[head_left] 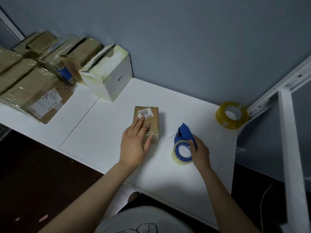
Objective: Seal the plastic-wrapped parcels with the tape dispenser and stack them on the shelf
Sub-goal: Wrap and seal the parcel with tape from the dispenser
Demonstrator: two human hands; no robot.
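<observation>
Table (104,132): white, set against a grey wall.
Boxes (32,88): brown, film-wrapped, stacked at the far left of the table.
White box (109,78): stood just right of that stack.
Parcel (154,120): small, brown, labelled "1011", laid mid-table.
Roll (232,115): clear tape, placed at the far right corner.
Dispenser (183,138): blue, loaded, rested on the table right of the parcel.
Left hand (136,145): laid flat on the parcel, fingers straight.
Right hand (200,152): fingers curled round the dispenser.
</observation>
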